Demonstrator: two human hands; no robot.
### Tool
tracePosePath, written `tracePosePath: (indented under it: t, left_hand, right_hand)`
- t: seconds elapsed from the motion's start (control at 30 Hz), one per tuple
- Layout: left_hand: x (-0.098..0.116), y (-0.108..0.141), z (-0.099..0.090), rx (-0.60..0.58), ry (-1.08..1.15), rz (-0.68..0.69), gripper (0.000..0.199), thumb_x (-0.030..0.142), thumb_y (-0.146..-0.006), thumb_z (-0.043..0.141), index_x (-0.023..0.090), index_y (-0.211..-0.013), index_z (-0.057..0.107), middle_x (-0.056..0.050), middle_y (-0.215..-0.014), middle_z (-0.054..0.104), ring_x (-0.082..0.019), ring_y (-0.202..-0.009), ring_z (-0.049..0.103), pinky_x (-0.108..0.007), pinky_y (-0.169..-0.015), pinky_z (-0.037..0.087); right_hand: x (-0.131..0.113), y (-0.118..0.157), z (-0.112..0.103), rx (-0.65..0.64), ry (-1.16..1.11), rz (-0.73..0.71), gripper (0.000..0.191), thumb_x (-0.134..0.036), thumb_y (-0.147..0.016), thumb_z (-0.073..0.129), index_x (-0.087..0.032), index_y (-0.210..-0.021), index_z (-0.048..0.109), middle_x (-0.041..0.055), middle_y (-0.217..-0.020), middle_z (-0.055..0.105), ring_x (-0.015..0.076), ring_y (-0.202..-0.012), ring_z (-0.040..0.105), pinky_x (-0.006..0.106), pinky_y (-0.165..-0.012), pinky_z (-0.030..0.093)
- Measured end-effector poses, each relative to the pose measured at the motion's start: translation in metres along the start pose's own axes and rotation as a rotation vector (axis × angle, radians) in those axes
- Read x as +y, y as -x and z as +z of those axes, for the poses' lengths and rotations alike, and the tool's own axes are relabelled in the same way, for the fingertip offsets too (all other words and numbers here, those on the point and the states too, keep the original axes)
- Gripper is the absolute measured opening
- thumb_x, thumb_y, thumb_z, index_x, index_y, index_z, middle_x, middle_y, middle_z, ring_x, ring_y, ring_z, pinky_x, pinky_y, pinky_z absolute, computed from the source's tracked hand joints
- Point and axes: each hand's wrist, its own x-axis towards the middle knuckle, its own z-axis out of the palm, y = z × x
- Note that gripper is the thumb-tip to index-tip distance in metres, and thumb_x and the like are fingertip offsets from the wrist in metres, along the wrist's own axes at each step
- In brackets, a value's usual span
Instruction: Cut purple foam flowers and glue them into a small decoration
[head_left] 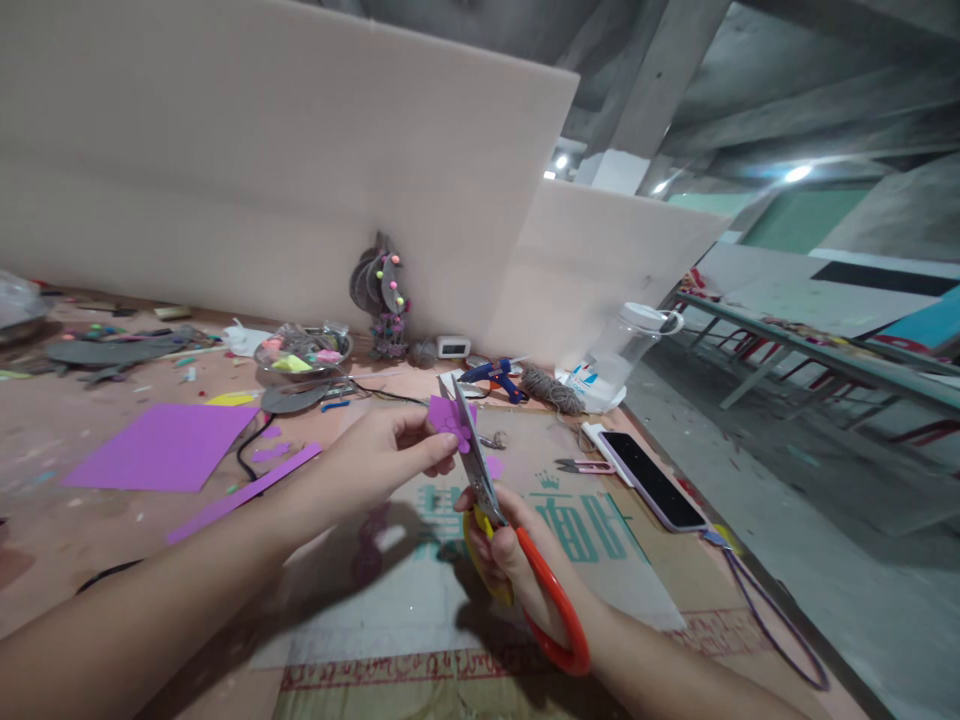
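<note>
Between the thumb and fingers of my left hand (409, 445) is a small piece of purple paper (444, 412), held up above the work surface. My right hand (517, 540) grips a pair of scissors (480, 480) by its red and yellow handles. The blades point away from me and lie across the purple piece, slightly parted at the tips. Left of my hands, a purple sheet (161, 447) lies flat on the table, with a long purple strip (244, 492) and small offcuts near it.
Behind my hands are a blue glue gun (501, 376), a grey yarn bundle (551, 388) and a metal bowl (302, 350) of coloured scraps. To the right lie pink thread snips (586, 466) and a phone (654, 480); a clear bottle (619, 350) stands near the table edge.
</note>
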Motion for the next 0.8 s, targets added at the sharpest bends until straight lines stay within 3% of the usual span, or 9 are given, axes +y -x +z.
tracePosePath:
  t: [0.8]
  left_hand:
    - [-0.0031,-0.0023,-0.0061,0.017,0.024,0.009,0.027,0.037,-0.087,0.055,0.016,-0.07,0.06,-0.001,-0.07,0.065,-0.014,-0.069,0.058,-0.027,-0.066,0.044]
  right_hand:
    - [-0.0019,-0.002,-0.0007,0.016,-0.063,0.029,0.057,-0.068,-0.079,0.058,-0.021,-0.11,0.05,-0.0082,-0.064,0.031,0.0048,-0.048,0.022,0.02,-0.042,0.016]
